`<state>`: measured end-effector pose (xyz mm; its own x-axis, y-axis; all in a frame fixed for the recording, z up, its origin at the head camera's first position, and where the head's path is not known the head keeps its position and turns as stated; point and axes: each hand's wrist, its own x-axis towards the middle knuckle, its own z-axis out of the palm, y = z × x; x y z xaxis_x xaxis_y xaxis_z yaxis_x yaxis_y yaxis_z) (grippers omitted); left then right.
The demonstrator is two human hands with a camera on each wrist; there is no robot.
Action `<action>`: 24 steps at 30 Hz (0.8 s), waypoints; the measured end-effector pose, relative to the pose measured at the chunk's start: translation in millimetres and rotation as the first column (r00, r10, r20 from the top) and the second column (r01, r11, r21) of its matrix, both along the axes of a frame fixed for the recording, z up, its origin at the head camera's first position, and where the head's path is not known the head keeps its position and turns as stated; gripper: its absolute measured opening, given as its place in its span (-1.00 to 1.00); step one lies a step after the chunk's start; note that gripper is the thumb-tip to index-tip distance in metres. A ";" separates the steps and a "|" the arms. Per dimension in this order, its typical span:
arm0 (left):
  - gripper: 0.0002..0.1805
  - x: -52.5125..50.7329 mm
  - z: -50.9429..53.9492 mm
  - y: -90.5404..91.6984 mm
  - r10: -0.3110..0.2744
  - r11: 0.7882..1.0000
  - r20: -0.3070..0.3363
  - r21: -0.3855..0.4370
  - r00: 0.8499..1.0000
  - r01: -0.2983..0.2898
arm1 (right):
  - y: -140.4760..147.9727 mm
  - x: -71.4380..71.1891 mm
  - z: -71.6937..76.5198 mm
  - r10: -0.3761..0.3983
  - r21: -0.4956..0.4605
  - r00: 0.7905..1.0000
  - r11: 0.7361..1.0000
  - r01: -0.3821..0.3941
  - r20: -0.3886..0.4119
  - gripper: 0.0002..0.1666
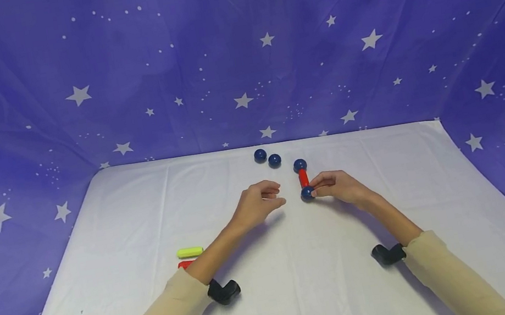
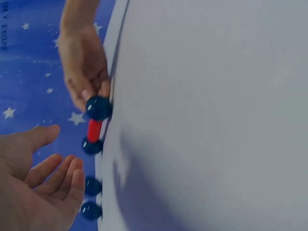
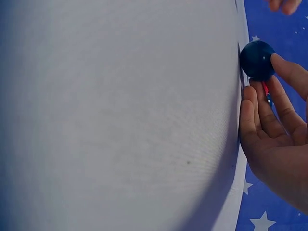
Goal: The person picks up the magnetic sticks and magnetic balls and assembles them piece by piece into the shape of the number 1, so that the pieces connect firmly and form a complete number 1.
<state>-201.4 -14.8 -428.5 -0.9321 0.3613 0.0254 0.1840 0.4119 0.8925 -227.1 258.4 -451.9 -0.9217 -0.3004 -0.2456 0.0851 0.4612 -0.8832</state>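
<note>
We see a short, bright red rod (image 1: 303,178) between two round, glossy, dark blue balls, the far ball (image 1: 300,165) and the near ball (image 1: 307,194), around the far middle of the white counter (image 1: 298,278). The right hand (image 1: 344,187) pinches the near ball; the left hand (image 1: 256,204), fingers relaxed, hovers just left.

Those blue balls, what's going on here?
A person's right hand pinches the blue ball at the near end of a red rod; another blue ball sits at the far end. The left hand is close by, holding nothing. Two more blue balls lie farther back. A yellow piece and a red piece lie by the left forearm.
</note>
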 end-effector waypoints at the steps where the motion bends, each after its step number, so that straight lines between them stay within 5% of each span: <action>1: -0.59 2.2 2.1 -7.1 0.007 1.000 -0.003 0.000 1.000 -0.007 | 0.2 0.1 0.3 0.003 0.000 1.000 1.000 -0.003 0.000 -0.57; 11: -0.59 24.9 13.4 -87.9 0.051 0.997 -0.057 -0.048 0.997 -0.053 | 1.1 -0.1 2.2 0.008 -0.036 1.000 0.999 -0.008 0.000 -0.56; 19: -0.59 41.2 7.5 -147.7 0.075 0.990 -0.021 -0.119 0.997 -0.077 | 1.1 -0.3 2.7 0.011 -0.040 1.000 0.999 -0.010 0.003 -0.56; 24: -0.58 50.7 0.6 -172.6 0.022 0.991 0.004 -0.134 1.000 -0.022 | 0.2 -0.6 0.6 0.004 -0.034 1.000 0.999 -0.004 0.011 -0.57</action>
<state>-150.7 -187.5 -427.9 -0.9399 0.3404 -0.0270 0.1689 0.5320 0.8297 -227.7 258.6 -451.3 -0.9177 -0.3126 -0.2453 0.0930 0.4314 -0.8974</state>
